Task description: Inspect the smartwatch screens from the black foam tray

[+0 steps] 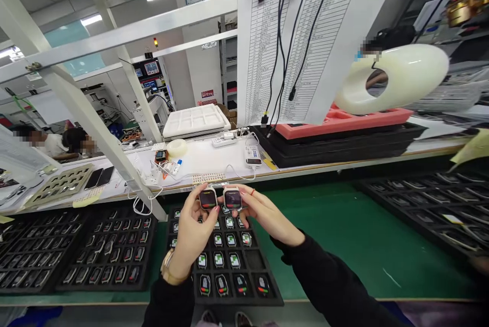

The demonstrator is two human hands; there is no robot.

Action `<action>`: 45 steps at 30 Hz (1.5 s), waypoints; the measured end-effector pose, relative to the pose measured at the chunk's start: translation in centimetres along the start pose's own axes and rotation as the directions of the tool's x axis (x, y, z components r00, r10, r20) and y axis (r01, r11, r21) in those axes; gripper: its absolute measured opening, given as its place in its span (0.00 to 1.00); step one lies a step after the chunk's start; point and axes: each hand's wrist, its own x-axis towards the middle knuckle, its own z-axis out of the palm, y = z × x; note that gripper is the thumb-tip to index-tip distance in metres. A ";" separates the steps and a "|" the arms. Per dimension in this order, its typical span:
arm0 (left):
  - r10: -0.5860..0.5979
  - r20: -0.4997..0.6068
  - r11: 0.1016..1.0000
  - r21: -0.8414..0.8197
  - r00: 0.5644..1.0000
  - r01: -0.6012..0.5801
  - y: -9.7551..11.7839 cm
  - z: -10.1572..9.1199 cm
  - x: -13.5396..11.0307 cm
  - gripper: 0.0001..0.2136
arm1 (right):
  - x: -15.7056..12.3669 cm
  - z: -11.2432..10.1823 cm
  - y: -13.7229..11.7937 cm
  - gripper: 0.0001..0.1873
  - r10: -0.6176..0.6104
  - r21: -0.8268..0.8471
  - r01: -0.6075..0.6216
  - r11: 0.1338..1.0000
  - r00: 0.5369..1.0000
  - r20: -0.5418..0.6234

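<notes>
Head view: each hand's fingers pinch one glossy, rounded-square watch body: left hand [193, 233], right hand [267, 215].

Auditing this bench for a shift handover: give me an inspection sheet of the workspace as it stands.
Surface: green mat under black trays.
Job's things: left watch body and right watch body, screens lit, held side by side above the centre tray of lit watch bodies.
Clutter: tape roll, pink foam, white tray.
Grippers: left hand and right hand each pinch one.
Cables: black leads hang over the printed sheet; white cable on the shelf.
Surroundings: people seated far left.
</notes>
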 end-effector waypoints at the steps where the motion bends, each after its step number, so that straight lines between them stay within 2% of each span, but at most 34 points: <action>1: 0.003 -0.008 1.000 0.001 1.000 -0.003 0.1 0.0 0.0 0.24 | 0.1 0.1 0.0 0.28 -0.001 0.000 0.001 1.000 1.000 0.010; 7: -0.011 0.025 1.000 0.004 1.000 0.011 0.1 -1.1 0.1 0.24 | 0.4 1.1 0.1 0.26 -0.028 0.010 0.028 1.000 0.999 0.044; 15: 0.027 0.115 0.999 -0.025 0.993 -0.024 0.4 -4.5 0.9 0.23 | 1.4 4.0 0.2 0.30 -0.075 -0.099 0.080 0.992 0.995 0.059; 21: 0.031 0.122 0.999 -0.047 0.992 -0.025 0.0 -6.8 1.0 0.22 | 2.1 5.8 1.2 0.31 -0.065 -0.101 0.070 0.992 0.997 0.050; 28: 0.034 0.125 0.998 -0.063 0.992 -0.026 0.4 -8.5 1.1 0.22 | 2.7 7.1 1.9 0.30 -0.081 -0.128 0.081 0.989 0.997 0.006; 36: 0.036 0.109 0.998 -0.050 0.993 -0.030 0.3 -9.1 0.9 0.23 | 2.7 7.7 1.6 0.29 -0.061 -0.129 0.055 0.990 0.997 -0.045; 45: 0.040 0.080 0.999 -0.038 0.996 -0.038 0.2 -7.7 1.0 0.24 | 2.4 5.7 1.6 0.33 -0.068 -0.084 0.069 0.994 0.998 0.016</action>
